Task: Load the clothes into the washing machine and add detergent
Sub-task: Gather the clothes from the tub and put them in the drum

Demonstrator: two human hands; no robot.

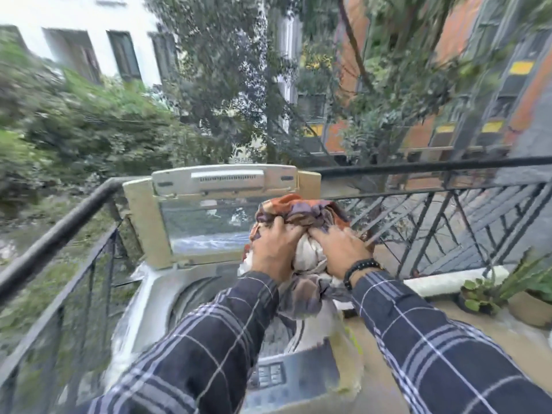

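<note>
Nearest, the washing machine drum gapes at six o'clock under the bundle of clothes. Left hand and right hand both clamp it, side by side, equally close. Beyond, at twelve, the lid stands raised.

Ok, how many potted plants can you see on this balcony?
2, both at the right edge by the railing: a small dark pot with round leaves, and a larger tan pot with long leaves beside it. More may sit out of frame.
</note>
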